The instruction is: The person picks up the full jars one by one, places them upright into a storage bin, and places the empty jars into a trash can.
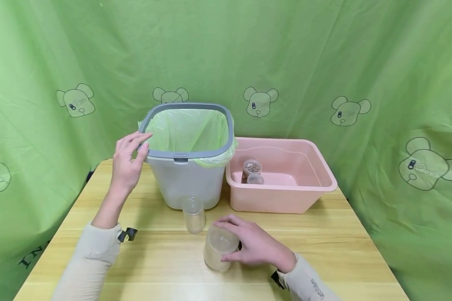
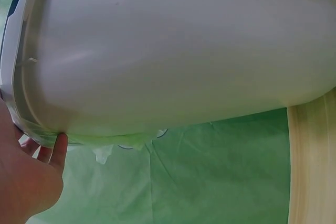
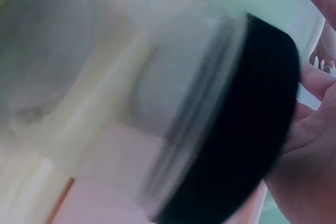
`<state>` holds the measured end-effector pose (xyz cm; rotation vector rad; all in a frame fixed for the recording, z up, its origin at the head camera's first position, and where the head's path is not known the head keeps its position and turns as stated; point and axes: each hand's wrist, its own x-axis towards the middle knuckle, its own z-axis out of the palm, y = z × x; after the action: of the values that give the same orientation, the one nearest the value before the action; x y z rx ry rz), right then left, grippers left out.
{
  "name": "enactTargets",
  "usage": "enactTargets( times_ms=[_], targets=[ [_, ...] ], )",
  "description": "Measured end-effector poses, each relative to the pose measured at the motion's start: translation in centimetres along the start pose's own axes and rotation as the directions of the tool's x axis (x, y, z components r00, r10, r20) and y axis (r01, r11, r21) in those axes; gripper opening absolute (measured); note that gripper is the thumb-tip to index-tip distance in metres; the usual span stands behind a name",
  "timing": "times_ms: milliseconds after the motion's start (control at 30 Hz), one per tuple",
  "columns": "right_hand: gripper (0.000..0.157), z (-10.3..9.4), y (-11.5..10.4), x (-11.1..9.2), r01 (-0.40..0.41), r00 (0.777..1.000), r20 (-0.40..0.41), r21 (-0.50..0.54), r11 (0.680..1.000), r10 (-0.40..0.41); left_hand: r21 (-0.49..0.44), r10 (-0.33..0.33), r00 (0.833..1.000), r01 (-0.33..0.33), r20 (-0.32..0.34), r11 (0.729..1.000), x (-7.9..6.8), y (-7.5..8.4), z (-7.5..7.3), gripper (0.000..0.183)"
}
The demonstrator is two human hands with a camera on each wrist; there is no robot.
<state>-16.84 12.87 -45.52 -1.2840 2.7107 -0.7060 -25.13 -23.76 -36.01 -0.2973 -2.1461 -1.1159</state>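
Landmark: the grey bin [image 1: 188, 177], standing on the wooden table [image 1: 165, 267] and lined with a pale green bag [image 1: 169, 127]; the left hand [image 1: 127, 158] rests at the bin's left edge, its thumb and forefinger spread apart across the grey rim [image 1: 207, 106]; the right hand [image 1: 254, 242] grips a wide clear jar [image 1: 219, 253] in front of the bin, a little to its right, fingers and thumb curved round it; the jar's black lid [image 3: 247, 119] lies towards the palm; whether the jar touches the table cannot be told; a narrower clear container [image 1: 193, 215] stands upright just before the bin; right of the bin is a pink tub [image 1: 275, 200], holding a container with brown contents [image 1: 252, 166] and a smaller clear container [image 1: 255, 179]; a green curtain [image 1: 211, 50] hangs behind the bin.
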Motion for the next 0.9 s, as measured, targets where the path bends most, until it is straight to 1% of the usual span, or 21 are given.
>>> enactTargets(
  times_ms=[100, 200, 267, 367, 433, 467, 533, 600, 700, 800, 867, 900],
  targets=[
    [0.086, -1.0, -0.1, 0.1, 0.018, 0.999, -0.032, 0.021, 1.000, -0.018, 0.002, 0.004, 1.000, -0.004, -0.002, 1.000, 0.0, -0.1, 0.1, 0.039],
    [0.085, -2.7, -0.3, 0.1, 0.045, 0.996, -0.072, 0.040, 0.998, -0.042, -0.001, 0.006, 1.000, -0.006, -0.005, 1.000, 0.0, -0.1, 0.1, 0.039],
    [0.086, -4.1, -0.5, 0.0, 0.059, 0.993, -0.109, 0.073, 0.996, -0.050, -0.002, 0.005, 1.000, -0.005, -0.006, 1.000, 0.0, -0.1, 0.2, 0.039],
    [0.086, -6.4, -0.8, -0.1, 0.087, 0.980, -0.188, 0.109, 0.990, -0.065, -0.002, 0.003, 1.000, -0.003, -0.007, 1.000, 0.0, -0.1, 0.2, 0.039],
    [0.087, -8.2, -1.1, 0.0, 0.116, 0.964, -0.255, 0.132, 0.985, -0.079, -0.002, 0.005, 1.000, -0.005, -0.008, 1.000, 0.0, -0.2, 0.3, 0.040],
    [0.087, -9.2, -1.3, 0.0, 0.131, 0.953, -0.292, 0.135, 0.982, -0.087, -0.003, 0.006, 1.000, -0.006, -0.009, 1.000, -0.1, -0.2, 0.2, 0.040],
    [0.088, -11.1, -1.7, 0.1, 0.174, 0.922, -0.370, 0.135, 0.975, -0.114, -0.004, 0.009, 1.000, -0.009, -0.012, 1.000, -0.1, -0.1, 0.2, 0.040],
    [0.087, -12.9, -2.1, 0.3, 0.224, 0.886, -0.443, 0.146, 0.963, -0.139, -0.003, 0.012, 1.000, -0.012, -0.015, 1.000, -0.1, -0.2, 0.2, 0.040],
    [0.083, -15.2, -2.6, 0.9, 0.299, 0.824, -0.541, 0.164, 0.940, -0.167, -0.008, 0.006, 1.000, -0.006, -0.015, 1.000, -0.1, -0.2, 0.3, 0.040],
    [0.082, -16.8, -3.0, 2.0, 0.366, 0.772, -0.615, 0.220, 0.904, -0.162, -0.011, 0.001, 1.000, -0.001, -0.014, 1.000, -0.1, -0.1, 0.4, 0.040],
    [0.080, -17.6, -3.3, 2.9, 0.381, 0.739, -0.661, 0.251, 0.890, -0.130, -0.012, -0.002, 1.000, 0.001, -0.014, 1.000, -0.1, -0.2, 0.4, 0.041],
    [0.080, -18.0, -3.4, 3.4, 0.384, 0.728, -0.676, 0.272, 0.882, -0.108, -0.012, -0.003, 1.000, 0.003, -0.014, 1.000, -0.1, -0.1, 0.4, 0.041]
  ],
)
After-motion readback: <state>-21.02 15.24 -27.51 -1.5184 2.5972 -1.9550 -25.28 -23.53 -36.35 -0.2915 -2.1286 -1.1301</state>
